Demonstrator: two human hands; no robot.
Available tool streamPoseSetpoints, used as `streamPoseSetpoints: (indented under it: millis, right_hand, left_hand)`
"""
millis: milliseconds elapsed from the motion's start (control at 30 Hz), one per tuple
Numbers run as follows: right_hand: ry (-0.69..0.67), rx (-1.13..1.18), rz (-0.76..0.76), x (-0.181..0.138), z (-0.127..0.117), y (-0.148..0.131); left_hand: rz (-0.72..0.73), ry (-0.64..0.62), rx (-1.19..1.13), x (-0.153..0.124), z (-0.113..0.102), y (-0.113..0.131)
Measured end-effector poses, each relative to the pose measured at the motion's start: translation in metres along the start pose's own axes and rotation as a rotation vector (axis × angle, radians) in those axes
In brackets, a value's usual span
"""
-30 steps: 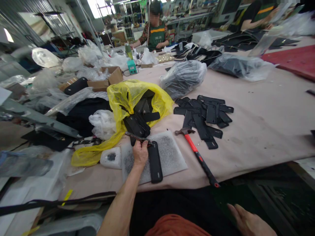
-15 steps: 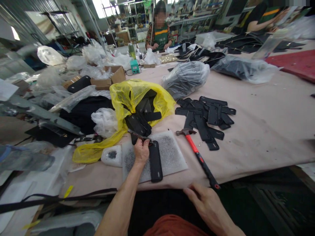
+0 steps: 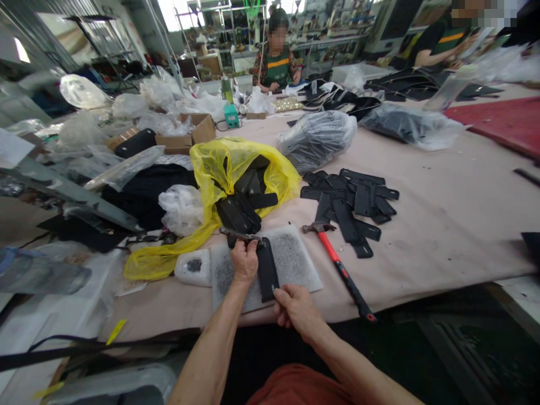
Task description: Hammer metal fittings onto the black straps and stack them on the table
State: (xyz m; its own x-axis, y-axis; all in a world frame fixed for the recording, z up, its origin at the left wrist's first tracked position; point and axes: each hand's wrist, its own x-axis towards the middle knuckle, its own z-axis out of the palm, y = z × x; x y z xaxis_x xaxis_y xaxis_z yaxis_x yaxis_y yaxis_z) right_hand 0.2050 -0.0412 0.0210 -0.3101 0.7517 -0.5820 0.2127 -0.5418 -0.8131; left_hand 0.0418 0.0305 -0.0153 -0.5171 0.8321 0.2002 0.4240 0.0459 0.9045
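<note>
My left hand is closed around a slim metal tool lying crosswise, its kind unclear. The tool's right end is over the top of a long black flat piece with rounded corners. My right hand pinches this piece at its lower right corner. Beneath the piece is a whitish board covered with dark marks. A claw hammer with a red and black handle rests to the right of the board. Behind it similar black pieces lie in a loose pile.
A yellow plastic bag holding more black pieces stands open behind the board. A white block with a dark patch sits at left. Farther back are a clear wrapped bundle and a cardboard box. Two people work across the table.
My right hand has come up from the table's front edge to the lower end of the black piece. That piece has shifted slightly away from me. My left hand stays on the tool.
</note>
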Motion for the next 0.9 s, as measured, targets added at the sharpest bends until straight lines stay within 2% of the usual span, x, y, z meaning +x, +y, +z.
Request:
streamPoseSetpoints:
  millis: [100, 200, 300, 533, 900]
  right_hand:
    - [0.033, 0.005, 0.006, 0.011, -0.013, -0.013]
    - [0.067, 0.018, 0.009, 0.019, -0.022, -0.018]
    - [0.086, -0.015, 0.016, 0.02, -0.026, -0.013]
    - [0.054, -0.087, 0.024, 0.011, -0.036, 0.01]
    - [0.068, -0.084, 0.031, 0.015, -0.037, 0.01]
  left_hand:
    - [0.085, 0.0, 0.016, -0.003, -0.002, 0.005]
    - [0.133, -0.06, 0.031, -0.004, -0.002, 0.009]
    - [0.089, -0.098, 0.023, -0.003, -0.001, 0.007]
    - [-0.037, -0.061, -0.026, 0.004, 0.003, -0.008]
    - [-0.048, -0.091, -0.007, 0.005, 0.003, -0.007]
